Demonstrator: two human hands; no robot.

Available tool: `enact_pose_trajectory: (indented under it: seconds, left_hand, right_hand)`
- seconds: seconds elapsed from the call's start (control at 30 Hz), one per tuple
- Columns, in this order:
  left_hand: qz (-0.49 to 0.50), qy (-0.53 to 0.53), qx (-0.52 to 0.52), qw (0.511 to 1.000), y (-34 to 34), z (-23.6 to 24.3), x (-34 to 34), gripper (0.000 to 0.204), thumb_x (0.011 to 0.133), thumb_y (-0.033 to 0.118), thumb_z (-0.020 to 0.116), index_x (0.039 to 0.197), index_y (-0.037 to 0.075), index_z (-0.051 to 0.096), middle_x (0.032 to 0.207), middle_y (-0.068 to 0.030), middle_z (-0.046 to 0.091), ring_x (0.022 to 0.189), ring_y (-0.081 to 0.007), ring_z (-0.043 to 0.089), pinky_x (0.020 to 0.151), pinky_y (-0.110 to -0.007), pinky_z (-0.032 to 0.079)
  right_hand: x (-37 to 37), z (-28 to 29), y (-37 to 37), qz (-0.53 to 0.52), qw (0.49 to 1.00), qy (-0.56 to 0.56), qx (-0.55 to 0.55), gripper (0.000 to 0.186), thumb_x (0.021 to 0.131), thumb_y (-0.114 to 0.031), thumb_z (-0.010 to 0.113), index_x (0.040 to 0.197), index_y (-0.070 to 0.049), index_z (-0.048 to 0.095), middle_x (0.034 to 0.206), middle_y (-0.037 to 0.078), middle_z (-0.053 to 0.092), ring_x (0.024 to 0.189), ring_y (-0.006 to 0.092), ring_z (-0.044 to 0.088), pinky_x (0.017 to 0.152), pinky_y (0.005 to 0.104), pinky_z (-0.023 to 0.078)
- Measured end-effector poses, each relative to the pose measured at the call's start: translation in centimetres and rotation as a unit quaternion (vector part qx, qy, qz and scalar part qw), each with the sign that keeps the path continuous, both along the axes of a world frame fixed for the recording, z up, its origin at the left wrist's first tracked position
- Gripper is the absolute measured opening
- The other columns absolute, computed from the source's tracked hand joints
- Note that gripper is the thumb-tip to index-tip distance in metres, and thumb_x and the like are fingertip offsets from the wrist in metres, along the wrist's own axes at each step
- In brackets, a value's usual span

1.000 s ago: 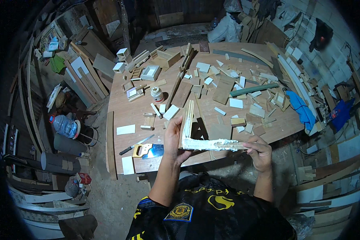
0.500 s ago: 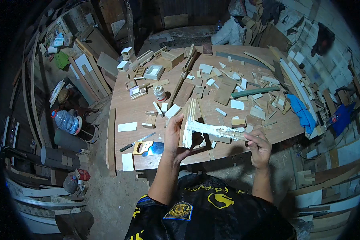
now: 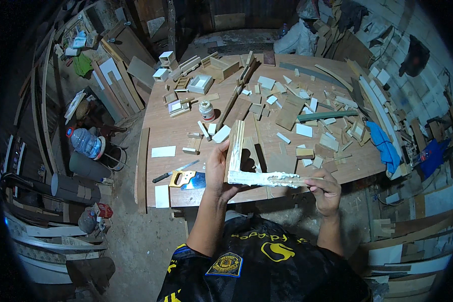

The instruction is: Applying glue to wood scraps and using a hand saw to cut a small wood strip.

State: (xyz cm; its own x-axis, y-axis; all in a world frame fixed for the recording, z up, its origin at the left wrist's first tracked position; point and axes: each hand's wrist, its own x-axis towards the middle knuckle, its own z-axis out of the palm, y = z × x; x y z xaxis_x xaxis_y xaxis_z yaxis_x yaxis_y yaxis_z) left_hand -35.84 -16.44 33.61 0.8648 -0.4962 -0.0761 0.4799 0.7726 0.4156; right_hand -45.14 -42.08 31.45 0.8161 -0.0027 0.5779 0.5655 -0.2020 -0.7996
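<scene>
Two hands grip one L-shaped moulding (image 3: 251, 171) above desk (image 3: 158, 133) front edge; left hand (image 3: 219, 173) wraps corner; right hand (image 3: 326, 190) pinches end; one saw (image 3: 183, 177) left; scraps crowd desk.

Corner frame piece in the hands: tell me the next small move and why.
Probably press the joint together and keep it steady. The left hand grips the corner of the L-shaped frame piece, the right hand pinches the far end of its white-coated strip, and the whole piece is held above the workbench, unsupported.
</scene>
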Motion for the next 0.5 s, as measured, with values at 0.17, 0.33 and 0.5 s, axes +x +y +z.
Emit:
enact_pose_trajectory:
  seconds: [0.17, 0.33, 0.5]
  left_hand:
    - [0.019, 0.008, 0.011, 1.000, 0.0, -0.2, -0.1, 0.033, 0.099, 0.034, 0.039, 0.101, 0.007, 0.059, 0.073, -0.0066, 0.060, 0.057, -0.0197, 0.060, 0.050, -0.033, 0.051]
    - [-0.001, 0.006, 0.015, 1.000, 0.0, -1.3, -0.1, 0.037, 0.099, 0.033, 0.040, 0.108, 0.003, 0.060, 0.082, -0.0098, 0.067, 0.064, -0.0201, 0.067, 0.056, -0.035, 0.057]
    - [0.065, 0.063, 0.084, 0.992, -0.7, 0.1, -0.5, 0.036, 0.099, 0.033, 0.040, 0.107, 0.004, 0.060, 0.081, -0.0086, 0.066, 0.063, -0.0200, 0.065, 0.056, -0.035, 0.056]
  right_hand:
    - [0.5, 0.0, 0.0, -0.004, 0.999, -0.007, -0.033, 0.019, 0.088, -0.011, 0.069, 0.103, -0.002, 0.075, 0.088, 0.009, 0.066, 0.078, 0.0170, 0.058, 0.070, 0.0284, 0.045]
    - [1.0, 0.2, 0.6, -0.120, 0.992, -0.014, -0.039, 0.018, 0.089, -0.010, 0.068, 0.104, -0.002, 0.074, 0.088, 0.008, 0.065, 0.078, 0.0165, 0.058, 0.068, 0.0254, 0.043]
    - [0.6, -0.6, -0.4, -0.055, 0.998, -0.011, 0.020, 0.019, 0.091, -0.012, 0.068, 0.105, -0.002, 0.074, 0.088, 0.008, 0.066, 0.078, 0.0164, 0.058, 0.069, 0.0260, 0.044]
